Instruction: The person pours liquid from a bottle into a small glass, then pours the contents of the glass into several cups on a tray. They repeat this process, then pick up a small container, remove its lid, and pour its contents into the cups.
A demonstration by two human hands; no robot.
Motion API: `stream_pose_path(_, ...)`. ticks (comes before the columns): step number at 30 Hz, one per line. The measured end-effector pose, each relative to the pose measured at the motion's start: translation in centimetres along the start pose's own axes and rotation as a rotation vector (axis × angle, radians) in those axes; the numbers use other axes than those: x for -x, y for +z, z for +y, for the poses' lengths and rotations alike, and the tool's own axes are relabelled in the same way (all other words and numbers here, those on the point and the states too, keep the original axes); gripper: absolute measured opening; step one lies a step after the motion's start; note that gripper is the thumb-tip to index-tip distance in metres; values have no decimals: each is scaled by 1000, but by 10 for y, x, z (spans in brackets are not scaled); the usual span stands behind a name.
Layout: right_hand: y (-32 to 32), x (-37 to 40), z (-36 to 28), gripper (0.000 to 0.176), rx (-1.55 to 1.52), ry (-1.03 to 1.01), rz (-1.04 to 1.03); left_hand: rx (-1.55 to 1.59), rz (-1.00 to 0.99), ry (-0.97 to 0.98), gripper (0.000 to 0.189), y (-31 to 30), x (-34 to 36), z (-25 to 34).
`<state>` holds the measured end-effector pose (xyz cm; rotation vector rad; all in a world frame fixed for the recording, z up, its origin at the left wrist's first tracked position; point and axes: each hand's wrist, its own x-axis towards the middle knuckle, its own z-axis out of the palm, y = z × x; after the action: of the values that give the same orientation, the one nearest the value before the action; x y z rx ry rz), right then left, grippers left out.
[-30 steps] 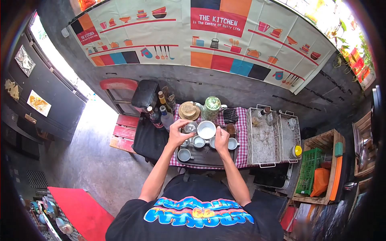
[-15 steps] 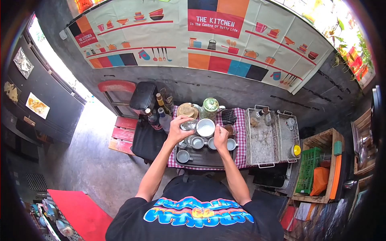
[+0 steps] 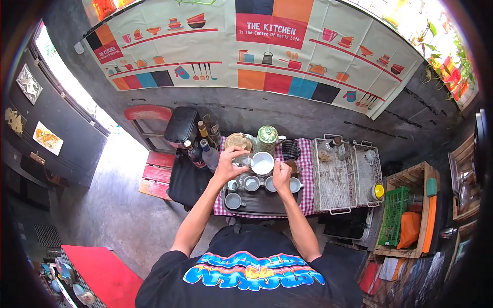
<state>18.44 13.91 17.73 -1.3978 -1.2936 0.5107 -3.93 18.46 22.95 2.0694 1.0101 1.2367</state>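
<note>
My left hand (image 3: 227, 166) is closed around a clear glass vessel (image 3: 243, 160), tilted with its end against the rim of a white mug (image 3: 263, 164); its exact kind is hard to make out. My right hand (image 3: 281, 177) grips that mug at its right side, over the tray, with its pale inside facing me. Below both hands, several cups stand on a dark tray (image 3: 262, 206), among them a grey cup (image 3: 233, 200) at the front left and a cup (image 3: 251, 183) in the middle. Just behind the mug is a green patterned lidded pot (image 3: 267, 135).
A pink checkered cloth (image 3: 306, 177) lies under the tray. Bottles (image 3: 209, 155) stand at the left, beside a black bin-like container (image 3: 182, 127). Wire racks (image 3: 336, 179) with a few glass items are at the right, near a wooden crate (image 3: 426, 205). A round woven lid (image 3: 239, 141) lies behind.
Both hands keep their hold on the glass vessel and the mug, almost in place. The glass vessel's tilt seems slightly different. The whole view has shifted a little.
</note>
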Motion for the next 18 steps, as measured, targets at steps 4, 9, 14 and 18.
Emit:
stream_pose_path(4, 0, 0, 0, 47, 5, 2, 5, -8, -15, 12, 49, 0, -1, 2)
stream_pose_path(9, -1, 1, 1, 47, 24, 15, 4, -21, -53, 29, 51, -1, -4, 4)
stream_pose_path(14, -2, 0, -3, 47, 24, -7, 6, -21, -78, 49, 50, -2, -7, 7)
stream_pose_path(18, 0, 1, 2, 46, 29, 10, 15, -26, -105, 63, 50, -4, -7, 8)
